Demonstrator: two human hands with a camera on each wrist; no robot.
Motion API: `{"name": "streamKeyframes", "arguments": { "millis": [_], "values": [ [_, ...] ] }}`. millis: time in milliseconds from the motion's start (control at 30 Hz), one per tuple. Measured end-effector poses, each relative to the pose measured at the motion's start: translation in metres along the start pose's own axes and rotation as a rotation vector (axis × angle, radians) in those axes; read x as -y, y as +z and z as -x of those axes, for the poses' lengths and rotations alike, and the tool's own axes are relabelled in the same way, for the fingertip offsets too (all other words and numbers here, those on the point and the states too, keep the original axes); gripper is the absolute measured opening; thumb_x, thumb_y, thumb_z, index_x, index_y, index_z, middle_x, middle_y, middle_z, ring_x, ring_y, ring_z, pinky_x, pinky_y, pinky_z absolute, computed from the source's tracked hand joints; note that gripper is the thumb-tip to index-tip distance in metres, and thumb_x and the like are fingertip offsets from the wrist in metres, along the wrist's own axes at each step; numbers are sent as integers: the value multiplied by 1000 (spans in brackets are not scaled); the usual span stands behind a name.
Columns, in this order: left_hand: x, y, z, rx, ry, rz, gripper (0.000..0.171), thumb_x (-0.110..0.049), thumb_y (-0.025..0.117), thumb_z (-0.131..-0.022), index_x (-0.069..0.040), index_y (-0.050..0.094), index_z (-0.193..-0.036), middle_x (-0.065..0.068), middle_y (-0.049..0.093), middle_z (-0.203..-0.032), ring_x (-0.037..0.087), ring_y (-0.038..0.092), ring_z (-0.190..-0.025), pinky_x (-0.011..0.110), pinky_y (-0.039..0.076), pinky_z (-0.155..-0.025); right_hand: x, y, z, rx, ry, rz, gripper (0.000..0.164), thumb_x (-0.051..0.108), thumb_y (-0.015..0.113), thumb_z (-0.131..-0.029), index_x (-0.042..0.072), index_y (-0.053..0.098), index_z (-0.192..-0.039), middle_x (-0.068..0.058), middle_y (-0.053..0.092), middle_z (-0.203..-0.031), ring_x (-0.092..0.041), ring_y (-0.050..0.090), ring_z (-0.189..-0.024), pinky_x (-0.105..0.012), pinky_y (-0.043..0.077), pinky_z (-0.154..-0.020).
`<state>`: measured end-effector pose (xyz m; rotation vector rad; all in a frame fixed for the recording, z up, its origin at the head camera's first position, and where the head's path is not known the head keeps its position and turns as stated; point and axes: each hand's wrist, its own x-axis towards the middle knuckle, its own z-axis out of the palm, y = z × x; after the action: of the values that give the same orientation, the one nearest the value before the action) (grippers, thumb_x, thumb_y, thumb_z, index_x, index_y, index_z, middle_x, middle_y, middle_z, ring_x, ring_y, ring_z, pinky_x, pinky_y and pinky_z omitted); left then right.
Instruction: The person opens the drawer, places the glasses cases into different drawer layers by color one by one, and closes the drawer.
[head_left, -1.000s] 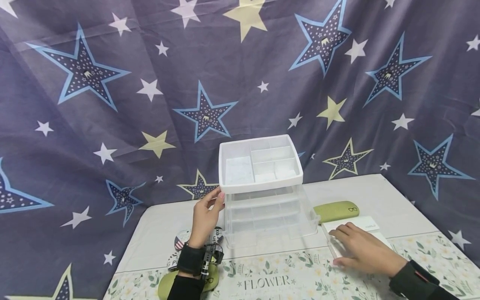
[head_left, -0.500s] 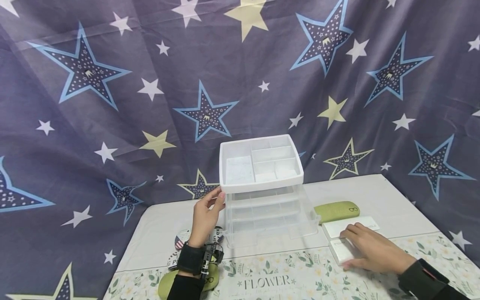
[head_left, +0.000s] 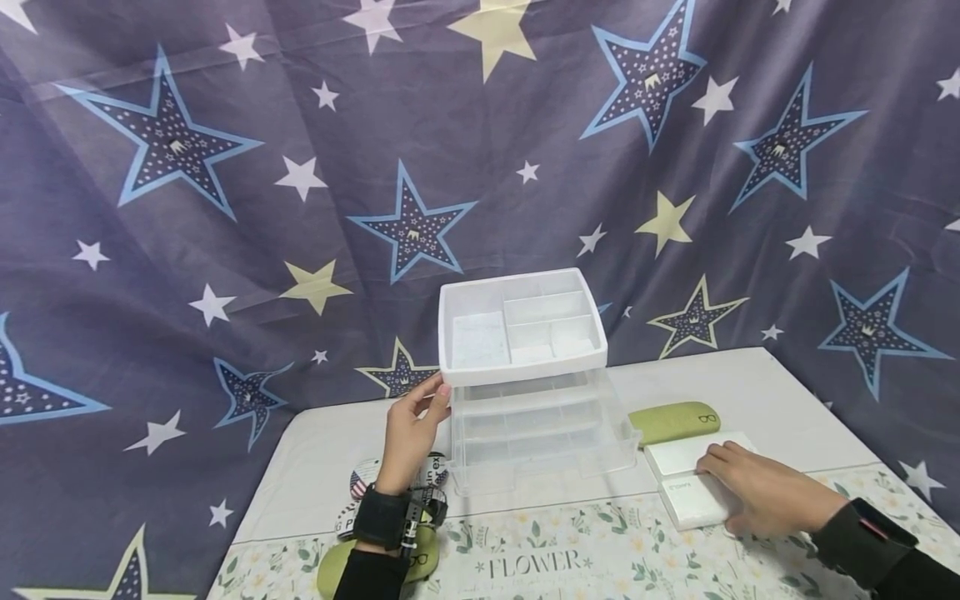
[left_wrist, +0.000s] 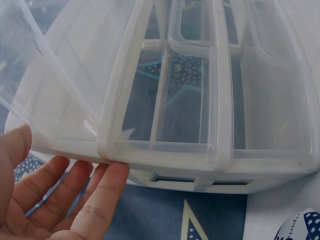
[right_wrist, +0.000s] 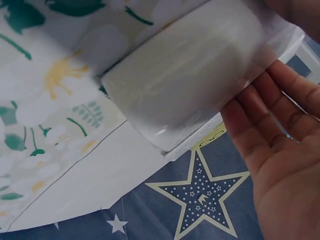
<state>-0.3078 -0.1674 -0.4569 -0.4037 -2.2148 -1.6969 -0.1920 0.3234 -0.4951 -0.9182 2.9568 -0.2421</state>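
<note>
A clear plastic drawer organizer (head_left: 523,372) with a white compartmented top stands in the middle of the table. My left hand (head_left: 408,437) holds its left side near the top. In the left wrist view the thumb lies at one edge of the organizer's frame (left_wrist: 165,159) and the fingertips touch the side. To the right, my right hand (head_left: 776,496) grips a white box (head_left: 688,502) with small faint lettering, which lies on the table. The right wrist view shows fingers along one side of this shiny box (right_wrist: 170,85), the thumb opposite. A second white box (head_left: 686,454) lies just behind it.
A green glasses case (head_left: 671,423) lies behind the white boxes. Another green case (head_left: 423,554) is partly under my left forearm, near several round printed badges (head_left: 360,479). A floral cloth (head_left: 555,533) covers the table's front; a star-patterned curtain (head_left: 480,125) hangs behind.
My right hand has slid to the right over the white boxes, from the left end to the right end of the front one, uncovering more of it. My left hand has stayed still.
</note>
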Motion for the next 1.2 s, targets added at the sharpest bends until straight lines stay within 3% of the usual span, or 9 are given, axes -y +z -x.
{"name": "streamKeyframes", "arguments": {
  "millis": [100,400,633,900,1200],
  "values": [
    [0,0,0,6,-1,-2,50,-40,65,-101,-7,63,-138,11,66,-132,27,69,-113,24,62,-88,0,-2,0,24,4,-2,68,30,92,-73,5,61,-128,-19,58,-128,-45,56,-120,-57,56,-95],
    [0,2,-1,4,-1,-7,49,-39,65,-101,-7,64,-138,11,65,-133,27,68,-114,23,62,-88,4,1,-2,-4,20,51,66,32,95,-64,7,64,-118,-4,58,-109,-25,58,-99,-43,59,-79],
    [-1,3,-1,17,12,10,48,-38,65,-101,-6,64,-138,10,61,-141,28,67,-116,24,62,-88,6,-1,0,20,39,71,67,34,94,-64,5,66,-117,-6,62,-107,-25,62,-94,-42,60,-76],
    [0,2,0,15,10,0,48,-40,65,-101,-8,64,-138,7,61,-142,26,68,-116,23,62,-88,3,-18,-1,64,62,-6,65,33,94,-65,8,65,-117,0,61,-106,-16,59,-90,-36,57,-71],
    [0,0,0,2,4,0,47,-39,64,-102,-7,64,-137,7,62,-140,25,68,-114,23,62,-88,-2,-43,-7,24,21,26,62,29,93,-66,6,64,-115,0,59,-100,-14,56,-85,-31,54,-62]
  ]
}}
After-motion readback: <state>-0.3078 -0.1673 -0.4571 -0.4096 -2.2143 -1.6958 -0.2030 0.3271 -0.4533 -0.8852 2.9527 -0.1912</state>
